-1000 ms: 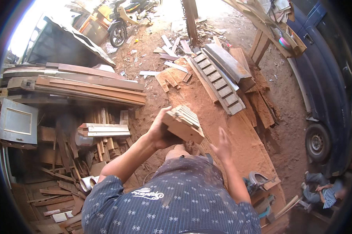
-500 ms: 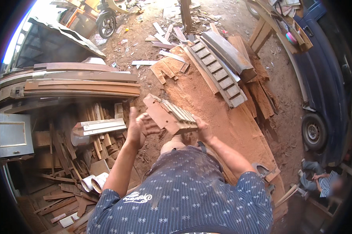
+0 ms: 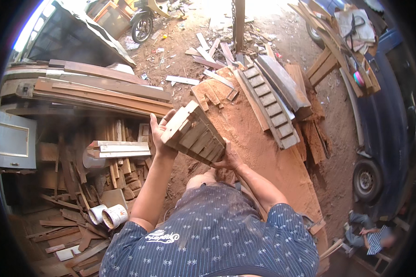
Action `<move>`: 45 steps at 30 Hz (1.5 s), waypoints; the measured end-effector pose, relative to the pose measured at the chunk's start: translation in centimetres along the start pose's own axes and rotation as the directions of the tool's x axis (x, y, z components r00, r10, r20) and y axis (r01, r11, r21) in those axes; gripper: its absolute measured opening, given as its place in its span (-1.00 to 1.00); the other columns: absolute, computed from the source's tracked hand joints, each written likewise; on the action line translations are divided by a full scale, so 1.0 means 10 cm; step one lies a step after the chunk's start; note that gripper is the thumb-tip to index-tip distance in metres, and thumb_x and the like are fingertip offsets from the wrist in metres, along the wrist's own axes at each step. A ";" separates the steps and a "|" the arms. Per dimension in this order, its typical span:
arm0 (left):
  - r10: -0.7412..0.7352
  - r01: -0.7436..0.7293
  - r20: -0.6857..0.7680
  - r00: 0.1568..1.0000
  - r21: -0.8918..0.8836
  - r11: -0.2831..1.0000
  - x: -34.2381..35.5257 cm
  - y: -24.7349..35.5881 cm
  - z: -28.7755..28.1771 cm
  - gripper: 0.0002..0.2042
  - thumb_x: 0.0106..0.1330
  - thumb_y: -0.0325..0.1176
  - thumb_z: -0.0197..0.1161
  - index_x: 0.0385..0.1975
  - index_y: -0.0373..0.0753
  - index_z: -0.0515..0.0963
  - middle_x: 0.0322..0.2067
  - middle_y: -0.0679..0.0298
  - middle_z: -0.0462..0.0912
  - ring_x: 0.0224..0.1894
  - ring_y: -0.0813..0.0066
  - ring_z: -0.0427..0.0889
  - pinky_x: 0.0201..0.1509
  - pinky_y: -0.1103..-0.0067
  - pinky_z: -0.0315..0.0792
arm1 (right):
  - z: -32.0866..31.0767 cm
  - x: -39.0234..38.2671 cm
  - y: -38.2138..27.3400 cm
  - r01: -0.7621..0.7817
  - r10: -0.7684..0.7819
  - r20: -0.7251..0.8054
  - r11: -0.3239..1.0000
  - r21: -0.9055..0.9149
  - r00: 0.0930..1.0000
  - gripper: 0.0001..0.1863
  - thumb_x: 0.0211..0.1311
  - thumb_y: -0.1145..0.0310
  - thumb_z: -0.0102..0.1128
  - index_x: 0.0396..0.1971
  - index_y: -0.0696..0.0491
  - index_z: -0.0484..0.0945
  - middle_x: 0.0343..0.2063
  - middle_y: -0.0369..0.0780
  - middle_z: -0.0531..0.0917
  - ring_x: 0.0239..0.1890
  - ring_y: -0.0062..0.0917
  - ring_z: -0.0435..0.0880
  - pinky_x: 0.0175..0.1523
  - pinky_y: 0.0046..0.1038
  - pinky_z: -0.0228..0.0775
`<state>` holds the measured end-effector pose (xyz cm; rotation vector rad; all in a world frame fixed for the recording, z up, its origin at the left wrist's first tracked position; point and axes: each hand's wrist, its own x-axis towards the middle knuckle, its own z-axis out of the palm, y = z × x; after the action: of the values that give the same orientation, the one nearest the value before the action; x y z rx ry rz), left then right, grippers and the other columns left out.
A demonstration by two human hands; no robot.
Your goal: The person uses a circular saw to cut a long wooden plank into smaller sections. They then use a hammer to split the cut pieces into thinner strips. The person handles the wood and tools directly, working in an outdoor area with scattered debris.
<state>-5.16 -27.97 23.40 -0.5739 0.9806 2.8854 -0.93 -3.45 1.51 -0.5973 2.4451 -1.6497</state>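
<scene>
A boxy slatted wooden piece (image 3: 195,135) with stepped, notched ends is held up in front of me, tilted, its slatted side turned partly toward me. My left hand (image 3: 163,135) grips its left end, with the thumb outside and some fingers hidden behind the wood. At the lower right end, my right hand (image 3: 230,157) is closed around the corner. Ahead on the sawdust-covered work surface (image 3: 282,177) lies a long wooden strip with evenly spaced crosspieces (image 3: 269,104), beside a thick grey beam (image 3: 285,87).
Long planks (image 3: 102,87) are stacked at left, above a heap of offcuts (image 3: 72,175). Two white buckets (image 3: 115,216) stand lower left. A wooden post (image 3: 238,25) rises ahead. A dark blue vehicle (image 3: 383,124) is at right, with a seated person (image 3: 369,236) near it.
My left hand has gone from open beside the slatted piece to holding its left end. The piece has turned, showing more of its slats. The view has shifted slightly.
</scene>
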 end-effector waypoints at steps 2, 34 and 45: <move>0.171 -0.173 -0.085 0.982 -0.015 0.985 0.13 0.02 -0.11 -0.22 0.52 0.34 -0.20 0.30 -0.35 0.34 0.20 -0.10 0.54 0.22 0.05 0.56 0.37 0.19 0.43 | -0.08 0.15 -0.39 -0.103 0.100 0.036 0.989 0.104 0.994 0.36 -0.33 -0.02 0.76 0.42 0.18 0.02 0.17 0.14 0.41 0.24 -0.03 0.47 0.33 -0.12 0.35; -0.207 0.395 -0.721 0.662 0.100 0.913 0.27 -0.72 -2.85 0.03 0.34 0.52 -0.09 0.59 -0.18 -0.06 0.57 -0.10 -0.11 0.53 -0.09 0.13 0.43 0.06 0.31 | 0.07 0.77 0.86 -0.378 0.526 -0.116 0.425 -0.822 0.842 0.58 -0.30 -0.33 0.61 0.60 -0.19 -0.36 0.26 0.25 0.19 0.30 0.22 0.28 0.42 0.11 0.13; -0.074 0.352 -0.541 0.838 0.433 0.830 0.16 -1.06 -2.32 -0.32 0.45 0.19 0.19 0.33 -0.26 0.44 0.16 0.13 0.61 0.01 0.35 0.63 -0.05 0.45 0.57 | -0.59 1.03 0.38 -0.730 0.593 0.446 0.417 0.542 0.670 0.04 0.06 -0.21 0.32 0.47 0.08 0.21 0.10 -0.06 0.58 0.10 -0.22 0.61 0.16 -0.17 0.55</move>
<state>2.68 -33.48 -0.33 -1.3151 1.5551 2.1393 -13.21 -1.15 1.47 0.3215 1.3767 -1.7834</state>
